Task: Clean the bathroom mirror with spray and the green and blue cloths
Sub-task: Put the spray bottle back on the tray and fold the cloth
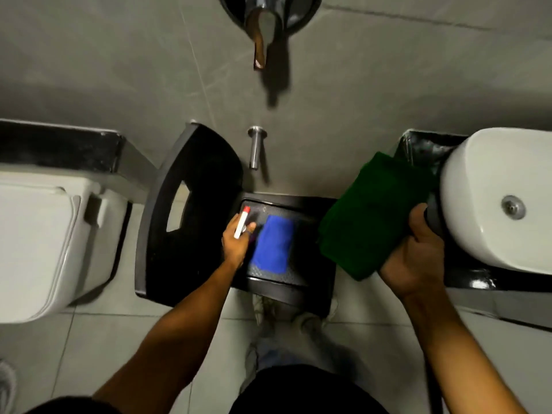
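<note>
My left hand [236, 242] grips a slim white spray bottle [241, 222] with a red cap, low over a black bin [310, 282]. A folded blue cloth [273, 243] lies flat on the bin's inner surface, just right of that hand. My right hand [413, 255] holds a folded dark green cloth [370, 216] by its lower right corner, between the bin and the white basin [493, 204]. The mirror is not in view.
The bin's black lid [182, 210] stands open to the left. A white toilet [44, 234] sits at far left. A chrome wall spout [255, 150] juts out above the bin. A black counter [478, 282] carries the basin. My shoes [301, 318] stand below the bin.
</note>
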